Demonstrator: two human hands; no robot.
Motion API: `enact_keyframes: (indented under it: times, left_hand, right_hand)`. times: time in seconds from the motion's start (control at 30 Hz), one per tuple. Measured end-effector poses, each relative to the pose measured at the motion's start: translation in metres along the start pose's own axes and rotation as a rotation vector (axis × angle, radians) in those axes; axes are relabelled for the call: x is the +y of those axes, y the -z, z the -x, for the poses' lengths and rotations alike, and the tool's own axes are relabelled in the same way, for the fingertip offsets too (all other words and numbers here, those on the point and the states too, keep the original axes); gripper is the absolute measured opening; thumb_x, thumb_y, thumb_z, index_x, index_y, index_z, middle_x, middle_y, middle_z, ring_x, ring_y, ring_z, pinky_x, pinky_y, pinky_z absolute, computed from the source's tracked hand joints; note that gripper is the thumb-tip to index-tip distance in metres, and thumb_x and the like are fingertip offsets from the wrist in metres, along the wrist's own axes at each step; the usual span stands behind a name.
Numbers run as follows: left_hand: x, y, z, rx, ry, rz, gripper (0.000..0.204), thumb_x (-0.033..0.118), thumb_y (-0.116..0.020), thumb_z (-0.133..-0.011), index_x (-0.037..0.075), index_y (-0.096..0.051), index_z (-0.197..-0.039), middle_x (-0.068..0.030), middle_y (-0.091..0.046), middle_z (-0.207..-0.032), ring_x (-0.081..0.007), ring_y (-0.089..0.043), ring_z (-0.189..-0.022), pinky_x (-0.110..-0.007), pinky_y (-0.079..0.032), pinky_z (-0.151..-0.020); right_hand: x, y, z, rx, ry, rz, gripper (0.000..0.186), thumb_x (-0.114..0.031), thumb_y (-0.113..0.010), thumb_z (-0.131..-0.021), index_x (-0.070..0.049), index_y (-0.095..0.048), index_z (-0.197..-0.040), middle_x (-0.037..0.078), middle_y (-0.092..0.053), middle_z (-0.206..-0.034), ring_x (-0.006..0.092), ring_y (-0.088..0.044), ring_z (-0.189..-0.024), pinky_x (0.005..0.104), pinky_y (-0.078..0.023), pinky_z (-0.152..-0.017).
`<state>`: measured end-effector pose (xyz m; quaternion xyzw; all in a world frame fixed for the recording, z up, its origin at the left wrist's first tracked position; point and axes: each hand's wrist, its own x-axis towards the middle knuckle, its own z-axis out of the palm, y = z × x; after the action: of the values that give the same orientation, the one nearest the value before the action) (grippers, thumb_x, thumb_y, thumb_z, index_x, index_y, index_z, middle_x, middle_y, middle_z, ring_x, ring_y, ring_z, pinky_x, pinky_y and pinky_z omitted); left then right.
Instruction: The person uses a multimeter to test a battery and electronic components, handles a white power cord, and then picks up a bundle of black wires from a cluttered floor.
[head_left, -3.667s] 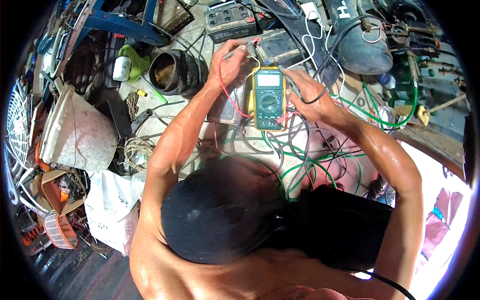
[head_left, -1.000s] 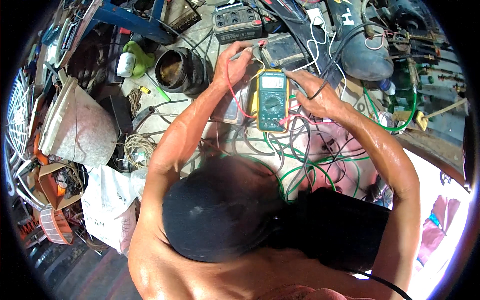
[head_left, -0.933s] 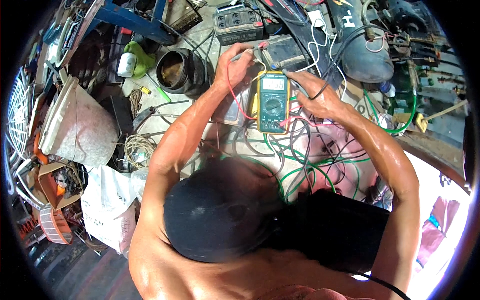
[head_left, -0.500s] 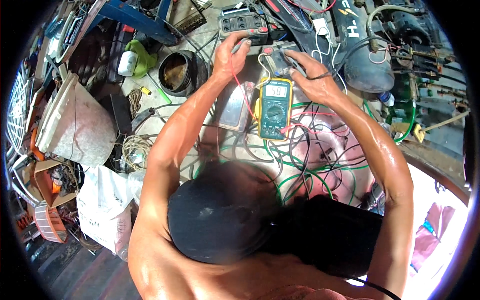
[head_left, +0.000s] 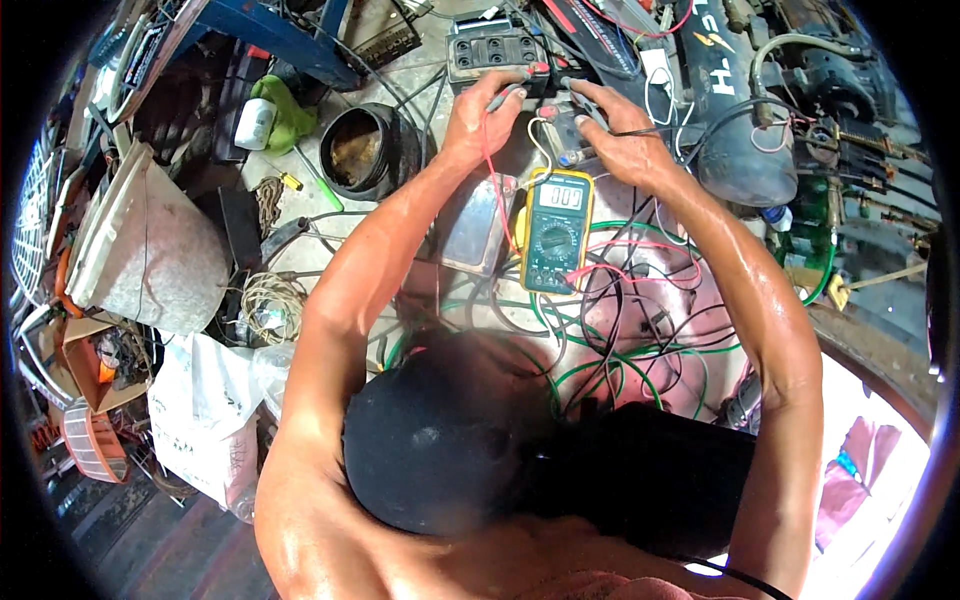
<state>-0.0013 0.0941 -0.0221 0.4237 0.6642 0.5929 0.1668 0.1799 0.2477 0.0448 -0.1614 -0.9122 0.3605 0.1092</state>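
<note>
Both bare arms reach forward over a cluttered worktop (head_left: pixel 420 75), the hands meeting at a dark battery (head_left: pixel 497 47) near the far edge. The left hand (head_left: pixel 478 112) has its grip closed on a probe with a red lead (head_left: pixel 490 150), the tip held against the battery's near edge beside a red terminal cap. The right hand (head_left: pixel 622 140) has its fingers pinched round a dark probe (head_left: pixel 583 103), whose black lead trails off to the right; its tip points down just beside the battery, though whether it touches a terminal I cannot tell. Between the two forearms, nearer the body, lies a yellow-cased multimeter (head_left: pixel 555 232) with a green face, its display lit and its dial at mid-body; red and black leads run out of its lower end into a tangle of green, black and red wires (head_left: pixel 620 340). Just left of the meter lies a flat silvery metal box (head_left: pixel 478 225). Farther left stands a round black pot (head_left: pixel 365 150) with a rusty inside, beyond it a green cloth (head_left: pixel 285 110) and a small white container (head_left: pixel 254 123). A coil of pale cord (head_left: pixel 268 305) sits near the left elbow, with a white sack (head_left: pixel 205 415) below it
</note>
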Motion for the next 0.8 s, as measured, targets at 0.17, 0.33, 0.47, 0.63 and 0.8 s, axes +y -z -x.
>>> enact_keyframes:
  times: [0.17,0.33,0.47,0.63,0.8]
  left_hand:
    - [0.009,0.004,-0.001,0.016,-0.013,-0.148,0.026,0.015,-0.065,-0.098,0.002,-0.068,-0.120,-0.0133,-0.074,-0.108,-0.0187,-0.069,-0.100,-0.034,-0.054,-0.090]
    - [0.007,0.007,-0.001,0.010,0.033,-0.129,0.026,0.016,-0.065,-0.097,0.002,-0.069,-0.118,-0.0138,-0.075,-0.105,-0.0205,-0.071,-0.099,-0.035,-0.054,-0.090]
    - [0.001,0.006,-0.002,0.026,0.001,-0.125,0.026,0.015,-0.064,-0.097,0.002,-0.069,-0.119,-0.0137,-0.075,-0.104,-0.0202,-0.071,-0.098,-0.034,-0.054,-0.090]
    - [-0.002,0.006,-0.002,0.023,-0.003,-0.123,0.025,0.014,-0.064,-0.097,0.002,-0.069,-0.119,-0.0135,-0.075,-0.106,-0.0200,-0.071,-0.101,-0.034,-0.054,-0.091]
    - [0.003,0.008,-0.001,0.013,0.008,-0.109,0.025,0.014,-0.065,-0.097,0.003,-0.069,-0.119,-0.0140,-0.075,-0.107,-0.0204,-0.071,-0.102,-0.035,-0.054,-0.091]
  right_hand:
    - [-0.001,-0.004,-0.029,0.009,0.105,0.020,0.050,-0.023,-0.056,-0.095,-0.004,-0.056,-0.141,0.026,-0.062,-0.131,0.0427,-0.060,-0.123,0.0467,-0.046,-0.107]
    - [0.018,-0.019,-0.060,0.051,0.197,0.114,0.049,-0.025,-0.056,-0.096,-0.004,-0.055,-0.141,0.027,-0.061,-0.132,0.0445,-0.060,-0.122,0.0473,-0.046,-0.107]
    - [0.033,-0.023,-0.081,0.020,0.151,0.109,0.050,-0.020,-0.055,-0.098,-0.005,-0.052,-0.146,0.024,-0.059,-0.141,0.0404,-0.056,-0.131,0.0440,-0.044,-0.111]
    - [0.042,-0.031,-0.087,0.038,0.204,0.168,0.051,-0.021,-0.055,-0.098,-0.005,-0.051,-0.147,0.024,-0.057,-0.143,0.0409,-0.054,-0.133,0.0456,-0.044,-0.113]
    - [0.043,-0.033,-0.090,0.030,0.162,0.210,0.052,-0.020,-0.055,-0.098,-0.007,-0.051,-0.148,0.022,-0.056,-0.146,0.0395,-0.054,-0.134,0.0457,-0.044,-0.113]
